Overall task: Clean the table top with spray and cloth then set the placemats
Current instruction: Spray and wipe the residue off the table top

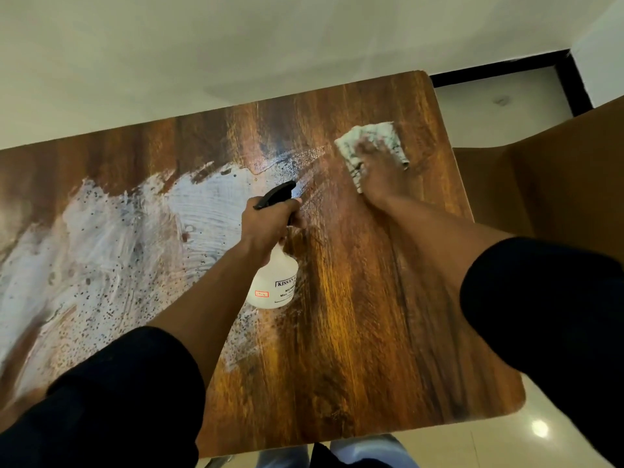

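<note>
A dark wooden table top [354, 298] fills the view, its left half wet with streaks and droplets. My left hand [268, 224] grips the neck of a white spray bottle [273, 282] with a black trigger head, held above the middle of the table. My right hand [380, 170] presses flat on a white cloth [358, 143] with dark markings, near the table's far right corner. The hand and cloth are blurred. No placemats are in view.
A white wall runs behind the table's far edge. A brown chair [540, 184] stands right of the table. Pale tiled floor [472, 440] shows below the near edge, with a black skirting strip [499, 67] at the back right.
</note>
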`<control>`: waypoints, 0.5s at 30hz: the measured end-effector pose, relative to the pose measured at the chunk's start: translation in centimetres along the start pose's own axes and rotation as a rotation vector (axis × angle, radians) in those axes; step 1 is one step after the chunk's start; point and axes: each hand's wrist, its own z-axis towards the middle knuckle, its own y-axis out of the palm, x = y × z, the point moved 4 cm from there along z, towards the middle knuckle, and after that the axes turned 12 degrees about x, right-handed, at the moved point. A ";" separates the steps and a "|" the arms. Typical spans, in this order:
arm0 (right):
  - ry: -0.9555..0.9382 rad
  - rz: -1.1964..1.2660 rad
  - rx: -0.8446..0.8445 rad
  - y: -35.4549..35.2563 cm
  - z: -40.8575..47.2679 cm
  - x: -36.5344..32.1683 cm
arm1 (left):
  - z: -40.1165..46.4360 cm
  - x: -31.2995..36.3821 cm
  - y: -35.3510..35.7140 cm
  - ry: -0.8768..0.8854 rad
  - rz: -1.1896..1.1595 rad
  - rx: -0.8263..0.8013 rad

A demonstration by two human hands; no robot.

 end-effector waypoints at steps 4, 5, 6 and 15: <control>0.206 -0.115 -0.025 -1.9 3.3 4.0 | 0.2 -0.4 0.1 -0.020 -0.021 0.001; 0.239 -0.134 -0.036 -1.8 3.6 3.7 | 0.2 -0.4 0.0 -0.019 -0.033 0.005; 0.266 -0.147 -0.040 -1.6 3.8 3.2 | 0.2 -0.4 -0.1 -0.016 -0.042 0.014; -0.110 0.009 -0.134 4.2 0.0 -12.1 | 0.6 -0.4 -2.8 0.016 -0.083 0.131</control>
